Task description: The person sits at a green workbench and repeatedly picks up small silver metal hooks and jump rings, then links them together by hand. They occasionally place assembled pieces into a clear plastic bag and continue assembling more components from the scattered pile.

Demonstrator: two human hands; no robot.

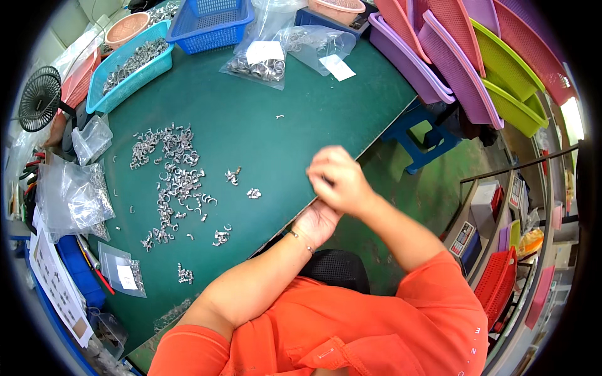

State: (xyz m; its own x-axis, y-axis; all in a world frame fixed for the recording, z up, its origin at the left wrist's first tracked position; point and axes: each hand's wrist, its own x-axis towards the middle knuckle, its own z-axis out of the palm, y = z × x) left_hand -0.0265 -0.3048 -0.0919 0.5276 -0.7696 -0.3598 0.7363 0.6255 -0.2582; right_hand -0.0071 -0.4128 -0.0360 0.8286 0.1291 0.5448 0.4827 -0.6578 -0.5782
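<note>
At the table's near right edge my two hands meet. My left hand (316, 224) lies palm up with a bracelet at the wrist, and its fingers are hidden behind the other hand. Just above it, my right hand (340, 182) is slightly blurred with its fingers curled in; whatever they hold cannot be made out. Small grey curved metal parts (182, 182) lie spread over the green table (269, 156) to the left. Smaller clusters sit closer: one pile (253, 193), another pile (232, 176) and a third (221, 237). One single curved piece (279, 116) rests farther off.
A turquoise basket (139, 67) of metal parts and a blue basket (210, 31) stand at the back. Bagged parts (257, 66) lie beside them. Purple baskets (407, 59) stack at back right, above a blue stool (417, 138). Clear bags (72, 194) and a fan (40, 99) are left.
</note>
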